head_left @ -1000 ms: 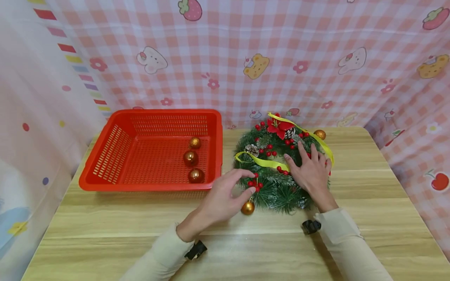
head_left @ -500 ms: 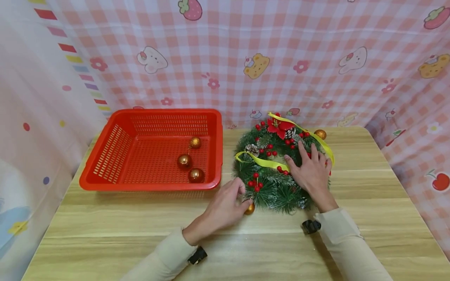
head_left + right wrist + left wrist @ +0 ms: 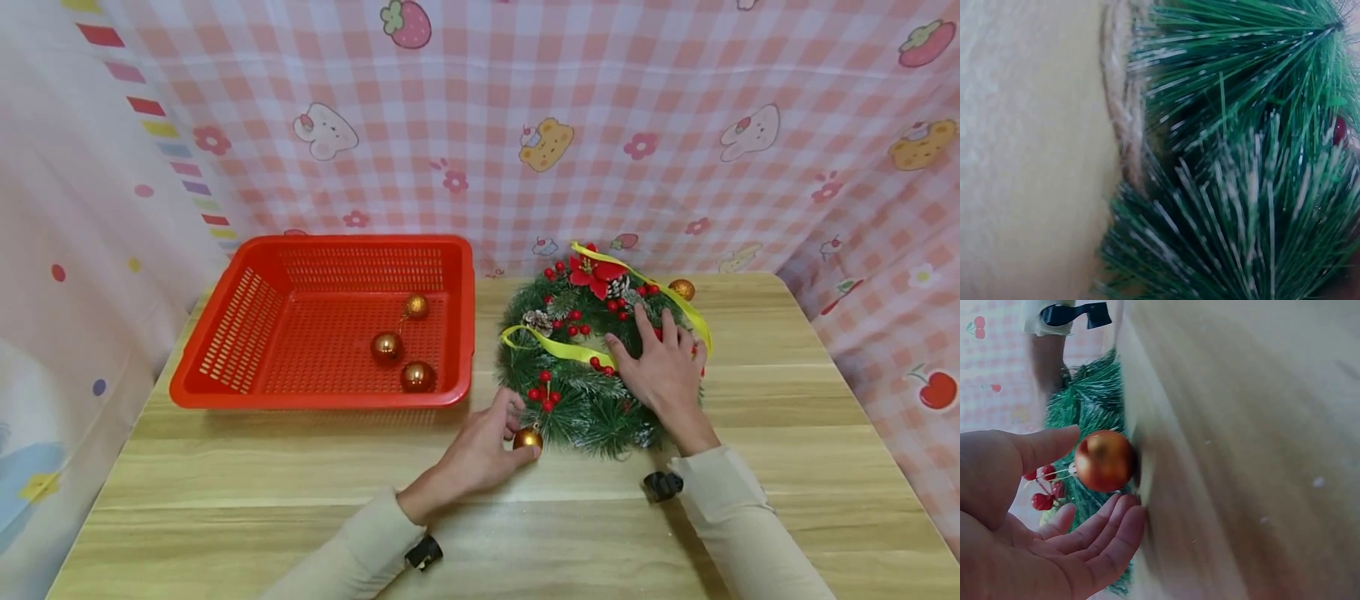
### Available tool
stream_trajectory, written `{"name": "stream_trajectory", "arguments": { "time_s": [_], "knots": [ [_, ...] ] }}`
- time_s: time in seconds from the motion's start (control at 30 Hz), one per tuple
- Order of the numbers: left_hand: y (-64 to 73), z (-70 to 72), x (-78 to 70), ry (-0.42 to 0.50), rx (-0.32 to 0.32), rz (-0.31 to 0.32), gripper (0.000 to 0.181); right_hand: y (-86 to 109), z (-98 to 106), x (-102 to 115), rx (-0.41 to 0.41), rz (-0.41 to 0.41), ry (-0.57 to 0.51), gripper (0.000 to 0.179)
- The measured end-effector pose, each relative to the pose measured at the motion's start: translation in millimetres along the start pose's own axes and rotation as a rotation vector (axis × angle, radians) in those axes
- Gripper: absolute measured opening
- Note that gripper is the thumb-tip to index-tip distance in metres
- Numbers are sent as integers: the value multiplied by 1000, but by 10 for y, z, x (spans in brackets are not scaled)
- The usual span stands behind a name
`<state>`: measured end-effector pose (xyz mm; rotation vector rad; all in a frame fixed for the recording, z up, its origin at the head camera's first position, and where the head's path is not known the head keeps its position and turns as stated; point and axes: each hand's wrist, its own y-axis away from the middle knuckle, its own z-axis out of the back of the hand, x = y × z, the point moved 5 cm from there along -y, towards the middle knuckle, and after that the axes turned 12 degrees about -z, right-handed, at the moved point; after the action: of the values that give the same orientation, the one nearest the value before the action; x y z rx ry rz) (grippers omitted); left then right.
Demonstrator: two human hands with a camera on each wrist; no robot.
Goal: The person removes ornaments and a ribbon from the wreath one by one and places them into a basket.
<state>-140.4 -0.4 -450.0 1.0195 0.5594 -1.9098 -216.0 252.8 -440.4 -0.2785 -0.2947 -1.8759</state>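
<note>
A green Christmas wreath (image 3: 600, 408) with red berries, pine cones, a red flower and a yellow ribbon lies on the table. At its near-left edge is a shiny gold bauble (image 3: 528, 439). My left hand (image 3: 480, 446) is around this bauble, thumb on one side and fingers on the other. In the left wrist view, the thumb is close to the bauble (image 3: 1105, 460) and a gap shows between it and the loosely extended fingers (image 3: 1110, 534). My right hand (image 3: 663, 367) rests spread on the wreath's right side. Only green needles (image 3: 1241, 187) and twine (image 3: 1124, 100) fill the right wrist view.
A red plastic basket (image 3: 225, 367) stands left of the wreath, with baubles (image 3: 387, 347) inside at its right end. Another gold bauble (image 3: 681, 289) sits behind the wreath at the right. A checked curtain (image 3: 450, 125) hangs along the table's back edge.
My left hand has moved down from the berry sprig to the gold bauble at the wreath's edge. In the basket, one bauble has rolled left. The right hand stays where it was.
</note>
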Motion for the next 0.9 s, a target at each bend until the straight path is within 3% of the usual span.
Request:
{"name": "stream_trajectory", "arguments": {
  "time_s": [0.17,0.5,0.9],
  "knots": [
    [19,-25,13,7,-25,-7,47,-6,-13,3,9,-3,12,80],
    [94,86,-110,49,-96,-35,49,-6,-9,1,1,4,2,81],
    [70,162,-235,4,-149,-104,50,-1,-15,-1,-2,4,-3,79]
  ]
}}
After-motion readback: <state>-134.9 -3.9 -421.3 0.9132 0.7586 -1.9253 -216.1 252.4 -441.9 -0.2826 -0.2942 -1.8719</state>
